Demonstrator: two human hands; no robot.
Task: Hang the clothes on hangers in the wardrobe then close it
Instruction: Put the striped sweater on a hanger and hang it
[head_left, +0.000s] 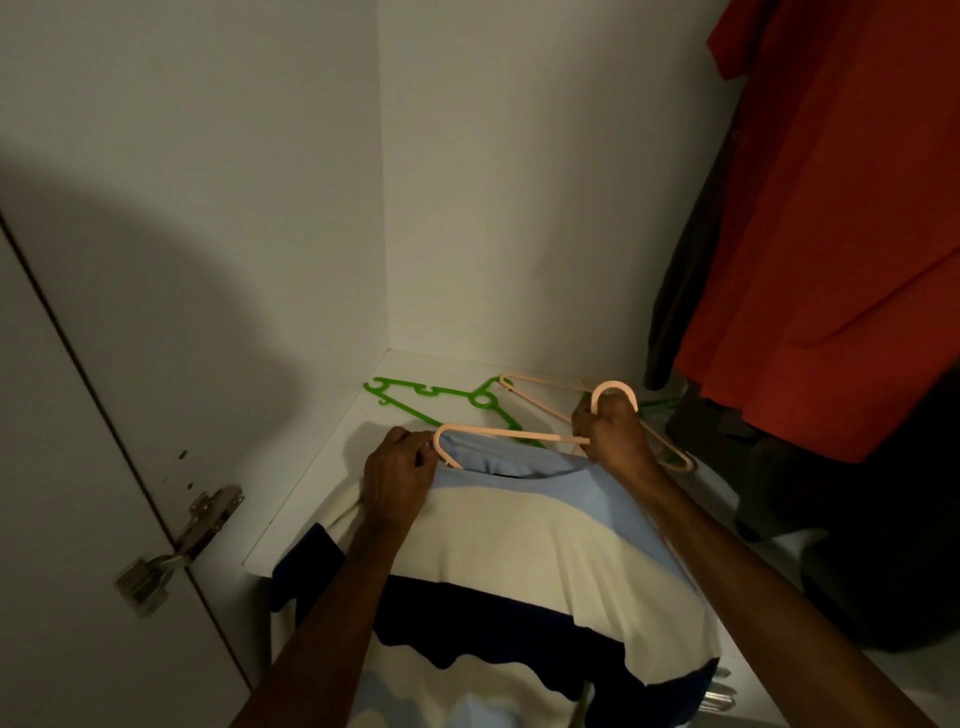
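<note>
A striped shirt (519, 545) in light blue, cream and navy lies over the front edge of the wardrobe shelf (306, 499). A peach hanger (498, 434) sits partly inside its neck opening. My left hand (397, 475) pinches the shirt's shoulder at the hanger's left end. My right hand (608, 431) grips the hanger at its hook. A second peach hanger (545, 387) and a green hanger (431, 395) lie flat on the shelf behind.
A red garment (831, 234) and a dark one (680, 291) hang at the right. Dark clothes (857, 545) are piled below them. The wardrobe door (78, 519) stands open at the left with its metal hinge (182, 545). White walls close the back corner.
</note>
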